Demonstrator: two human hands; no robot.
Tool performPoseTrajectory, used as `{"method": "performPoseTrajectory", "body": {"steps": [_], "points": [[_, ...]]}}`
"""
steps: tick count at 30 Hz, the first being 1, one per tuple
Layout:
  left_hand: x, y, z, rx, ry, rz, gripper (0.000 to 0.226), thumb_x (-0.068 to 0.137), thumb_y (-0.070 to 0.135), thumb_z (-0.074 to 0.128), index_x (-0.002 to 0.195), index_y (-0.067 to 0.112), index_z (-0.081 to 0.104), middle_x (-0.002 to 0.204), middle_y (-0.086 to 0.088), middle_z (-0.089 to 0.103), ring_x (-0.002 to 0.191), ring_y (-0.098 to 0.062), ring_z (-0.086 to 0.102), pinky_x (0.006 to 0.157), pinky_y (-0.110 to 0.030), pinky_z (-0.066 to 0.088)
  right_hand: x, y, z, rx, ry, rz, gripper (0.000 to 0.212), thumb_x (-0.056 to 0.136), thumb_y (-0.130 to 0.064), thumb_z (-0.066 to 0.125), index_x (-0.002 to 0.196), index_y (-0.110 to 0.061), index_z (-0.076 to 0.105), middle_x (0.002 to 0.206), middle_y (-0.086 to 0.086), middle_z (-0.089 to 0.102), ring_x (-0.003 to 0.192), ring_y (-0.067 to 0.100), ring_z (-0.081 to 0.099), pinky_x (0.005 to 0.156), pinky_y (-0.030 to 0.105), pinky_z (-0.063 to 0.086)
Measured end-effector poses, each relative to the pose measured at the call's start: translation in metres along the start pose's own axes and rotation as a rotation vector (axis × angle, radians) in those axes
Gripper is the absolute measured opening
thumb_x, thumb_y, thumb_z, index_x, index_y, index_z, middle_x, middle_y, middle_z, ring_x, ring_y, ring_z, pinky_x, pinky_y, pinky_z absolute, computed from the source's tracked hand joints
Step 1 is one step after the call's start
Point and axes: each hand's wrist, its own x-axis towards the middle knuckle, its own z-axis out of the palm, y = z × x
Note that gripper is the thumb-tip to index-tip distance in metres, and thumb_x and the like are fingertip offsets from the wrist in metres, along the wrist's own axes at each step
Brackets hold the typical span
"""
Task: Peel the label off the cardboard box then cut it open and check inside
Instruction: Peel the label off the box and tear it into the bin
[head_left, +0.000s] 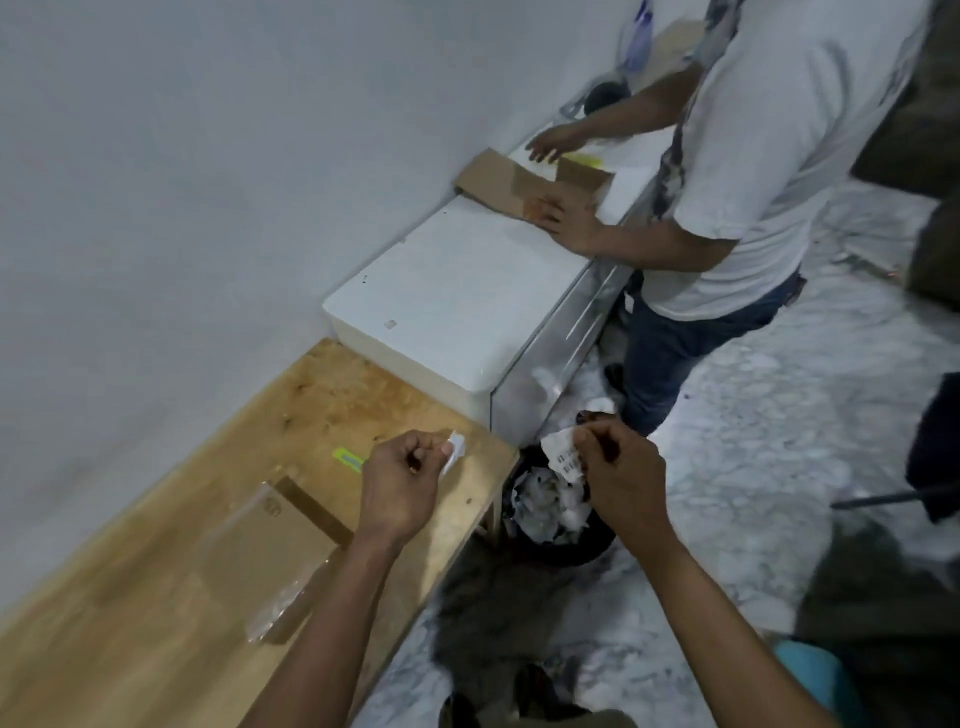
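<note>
Two cardboard boxes show: one flat box (270, 545) at lower left on the single wooden table (130, 597), another box (524, 182) at upper centre. Two torn label scraps appear mid-frame, one small scrap (455, 448) and one printed scrap (563, 457). One bin (550, 514), one green cutter (349, 459) and one white cabinet (457, 301) complete the count.

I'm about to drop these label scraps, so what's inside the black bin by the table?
The black bin holds crumpled white paper, heaped near the rim. The right hand and its label scrap cover the far edge; anything beneath the paper is hidden.
</note>
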Motion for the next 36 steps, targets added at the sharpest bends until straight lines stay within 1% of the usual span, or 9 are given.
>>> {"method": "performPoseTrajectory", "body": {"steps": [4,7,9,14,19,22,25,31,36], "points": [[0.003,-0.009,0.027,0.051,-0.122,0.008,0.013,0.088,0.027,0.071,0.081,0.017,0.075,0.073,0.0,0.072,0.067,-0.013,0.065,0.064,-0.025,0.05,-0.011,0.019,-0.007,0.0,0.074,0.175,0.012,0.094,-0.025,0.06,0.087,-0.019,0.068,0.077,-0.006,0.065,0.072,0.004,0.061,0.062,0.007,0.043],[0.004,-0.01,0.047,0.147,-0.216,0.034,0.014,0.086,0.028,0.07,0.081,0.017,0.075,0.076,0.004,0.074,0.073,-0.013,0.068,0.072,-0.03,0.053,-0.017,0.045,-0.015,0.025,0.141,0.261,0.013,0.091,-0.028,0.065,0.078,-0.027,0.068,0.069,-0.007,0.069,0.07,0.017,0.068,0.07,0.04,0.058],[0.006,-0.009,0.061,0.174,-0.253,0.029,0.012,0.086,0.026,0.07,0.08,0.017,0.075,0.077,0.002,0.074,0.073,-0.015,0.068,0.073,-0.031,0.054,-0.018,0.056,-0.021,0.02,0.166,0.289,0.017,0.089,-0.029,0.067,0.072,-0.033,0.066,0.066,-0.007,0.069,0.067,0.018,0.069,0.069,0.047,0.059],[0.022,-0.009,0.097,0.161,-0.272,-0.009,0.016,0.088,0.026,0.071,0.09,0.012,0.077,0.086,-0.001,0.076,0.079,-0.015,0.069,0.073,-0.026,0.053,0.007,0.079,-0.03,-0.062,0.187,0.301,0.015,0.089,-0.019,0.067,0.076,-0.027,0.067,0.067,-0.008,0.068,0.07,0.015,0.068,0.07,0.032,0.054],[0.043,-0.002,0.148,0.179,-0.232,-0.032,0.01,0.086,0.021,0.072,0.083,0.014,0.078,0.075,0.003,0.073,0.068,-0.012,0.066,0.064,-0.018,0.045,0.055,0.11,-0.021,-0.136,0.119,0.313,0.018,0.09,-0.02,0.063,0.072,-0.022,0.063,0.075,-0.001,0.069,0.067,0.017,0.063,0.055,0.014,0.037],[0.057,-0.002,0.186,0.205,-0.233,-0.07,0.017,0.086,0.023,0.068,0.075,0.013,0.076,0.068,-0.003,0.071,0.063,-0.018,0.064,0.059,-0.025,0.044,0.083,0.135,-0.009,-0.146,0.068,0.316,0.016,0.089,-0.024,0.066,0.074,-0.018,0.067,0.073,0.002,0.069,0.068,0.019,0.064,0.061,0.025,0.046],[0.075,-0.007,0.226,0.279,-0.241,-0.104,0.017,0.086,0.021,0.069,0.075,0.011,0.076,0.069,-0.005,0.071,0.062,-0.016,0.06,0.059,-0.024,0.037,0.112,0.163,0.006,-0.198,-0.024,0.322,0.011,0.09,-0.023,0.065,0.086,-0.015,0.073,0.081,0.006,0.071,0.072,0.022,0.066,0.064,0.026,0.048],[0.114,-0.053,0.293,0.277,-0.26,-0.357,0.022,0.085,0.029,0.068,0.077,0.01,0.076,0.066,-0.011,0.071,0.064,-0.027,0.069,0.066,-0.041,0.058,0.161,0.22,0.047,-0.228,-0.146,0.373,0.015,0.094,-0.022,0.062,0.092,-0.011,0.072,0.089,0.011,0.07,0.08,0.024,0.064,0.067,0.027,0.045],[0.136,-0.105,0.321,0.271,-0.297,-0.478,0.024,0.083,0.03,0.071,0.101,0.015,0.076,0.1,-0.013,0.075,0.097,-0.029,0.07,0.09,-0.044,0.055,0.179,0.255,0.081,-0.197,-0.298,0.435,0.025,0.093,-0.028,0.063,0.112,-0.013,0.069,0.105,0.006,0.073,0.093,0.021,0.067,0.079,0.024,0.048]]}}
